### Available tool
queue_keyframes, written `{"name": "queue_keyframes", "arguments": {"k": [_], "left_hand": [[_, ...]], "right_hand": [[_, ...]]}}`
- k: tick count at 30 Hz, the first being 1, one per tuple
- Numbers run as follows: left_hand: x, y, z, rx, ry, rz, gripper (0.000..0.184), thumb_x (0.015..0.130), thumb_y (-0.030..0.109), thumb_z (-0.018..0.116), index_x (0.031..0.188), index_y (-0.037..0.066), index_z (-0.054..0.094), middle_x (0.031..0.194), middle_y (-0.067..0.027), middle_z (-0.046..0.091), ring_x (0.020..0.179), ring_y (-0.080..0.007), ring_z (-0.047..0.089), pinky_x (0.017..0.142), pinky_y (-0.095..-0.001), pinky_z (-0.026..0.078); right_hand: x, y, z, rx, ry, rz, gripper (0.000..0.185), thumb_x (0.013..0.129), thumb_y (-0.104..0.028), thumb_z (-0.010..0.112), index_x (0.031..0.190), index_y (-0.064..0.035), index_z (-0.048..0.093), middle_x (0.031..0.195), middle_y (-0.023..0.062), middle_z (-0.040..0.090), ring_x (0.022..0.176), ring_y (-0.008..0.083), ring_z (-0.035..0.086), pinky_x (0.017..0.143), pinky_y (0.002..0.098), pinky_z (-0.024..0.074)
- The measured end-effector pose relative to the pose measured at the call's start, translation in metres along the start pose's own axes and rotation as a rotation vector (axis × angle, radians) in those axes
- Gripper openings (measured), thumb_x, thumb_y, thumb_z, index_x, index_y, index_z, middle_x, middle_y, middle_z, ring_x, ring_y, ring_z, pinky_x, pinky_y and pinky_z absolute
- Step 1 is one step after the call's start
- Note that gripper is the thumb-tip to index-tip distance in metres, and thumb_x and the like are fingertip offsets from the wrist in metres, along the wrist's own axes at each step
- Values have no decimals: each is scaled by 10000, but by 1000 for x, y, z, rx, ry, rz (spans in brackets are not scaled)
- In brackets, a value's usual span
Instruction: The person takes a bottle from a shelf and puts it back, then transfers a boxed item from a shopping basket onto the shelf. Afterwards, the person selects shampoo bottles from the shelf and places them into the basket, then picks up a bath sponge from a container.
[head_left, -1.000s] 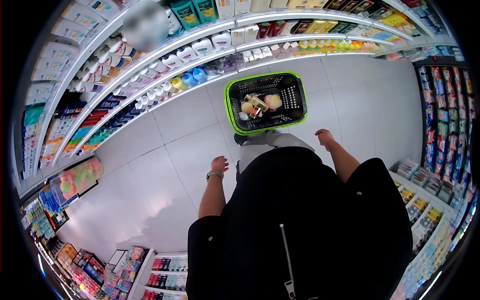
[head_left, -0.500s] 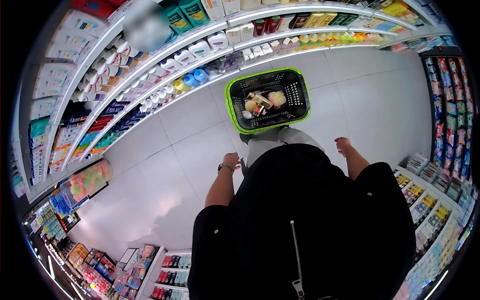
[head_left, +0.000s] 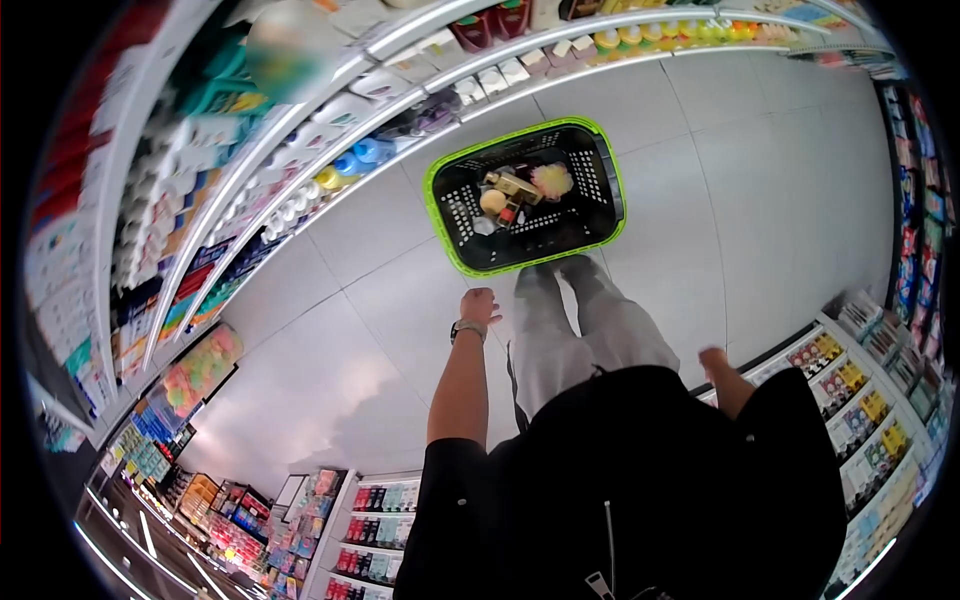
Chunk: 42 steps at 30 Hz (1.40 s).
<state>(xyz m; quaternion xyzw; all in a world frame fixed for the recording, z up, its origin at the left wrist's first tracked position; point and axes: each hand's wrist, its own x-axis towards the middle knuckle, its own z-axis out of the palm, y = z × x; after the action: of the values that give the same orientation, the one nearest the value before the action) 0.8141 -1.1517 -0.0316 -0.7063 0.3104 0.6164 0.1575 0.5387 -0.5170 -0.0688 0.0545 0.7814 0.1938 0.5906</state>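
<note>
Shop aisle, pale-grey tiled flr w/ thin dk joints, pinkish sheen + soft shadow twd lower L. White multi-tier shelving, bowed by the wide lens, packed w/ bottles etc., runs along upper L & top; dk rack far R, white tiered display lower R. Btm L: small white shelf unit, crowded stands, bright strip lights.

A shop, shown by stocked shelves, rows of bottles and a shopping basket.
</note>
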Motion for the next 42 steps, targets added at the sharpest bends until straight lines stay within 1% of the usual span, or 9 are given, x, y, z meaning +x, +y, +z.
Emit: {"name": "queue_keyframes", "arguments": {"k": [3,5,10,15,20,29,37,40,42], "left_hand": [[48,0,29,121,-49,-12,271,865,219,558,1097,77,568,944,-56,608,808,-192,625,628,-379,568],[106,-17,45,193,-50,49,249,843,231,578,1029,68,607,872,-58,640,765,-179,645,570,-354,566],[258,-39,74,532,40,402,258,789,244,656,967,58,635,900,-108,706,860,-254,687,746,-378,553],[295,44,103,849,215,708,364,780,285,716,1019,31,611,949,-184,681,917,-371,644,796,-435,513],[369,46,112,1122,258,963,490,744,332,768,1074,20,584,997,-194,660,927,-380,638,808,-447,519],[406,28,143,1602,469,465,779,651,587,759,1108,-8,548,896,-127,659,807,-289,657,672,-452,520],[238,74,106,1048,363,421,585,661,423,747,1073,27,620,1034,-196,681,951,-358,663,854,-436,533],[178,69,65,757,212,449,428,697,379,741,918,19,668,808,-178,701,767,-334,689,743,-418,545],[85,94,58,288,57,275,303,761,284,746,824,2,654,689,-89,656,619,-197,648,591,-329,531]], "right_hand": [[-68,67,25,80,-230,188,147,821,-205,577,858,-95,668,753,87,655,676,252,650,562,410,501],[-73,117,59,-691,-412,-151,182,829,-265,606,865,-114,699,890,133,698,863,298,683,687,469,540],[-174,108,76,328,-161,669,334,849,-225,523,1042,10,662,1019,202,677,921,336,679,766,424,552],[-167,211,199,63,-294,843,232,864,-202,507,1011,-100,654,936,145,702,751,266,690,602,445,515],[-235,215,258,-345,-264,432,209,836,-259,571,776,-130,725,859,124,722,795,281,704,637,447,518],[-285,167,216,-376,-455,161,196,816,-261,589,804,-126,731,841,121,721,814,292,703,657,444,520],[-226,137,207,-544,-420,-191,195,797,-262,604,829,-123,737,825,118,721,832,301,702,676,441,522],[-175,94,161,148,-28,240,420,800,-398,603,906,-1,692,1005,220,683,981,356,655,787,432,525],[-108,46,126,-57,-1,28,358,864,-340,530,947,-34,697,1014,175,689,1022,341,635,842,417,514]]}}
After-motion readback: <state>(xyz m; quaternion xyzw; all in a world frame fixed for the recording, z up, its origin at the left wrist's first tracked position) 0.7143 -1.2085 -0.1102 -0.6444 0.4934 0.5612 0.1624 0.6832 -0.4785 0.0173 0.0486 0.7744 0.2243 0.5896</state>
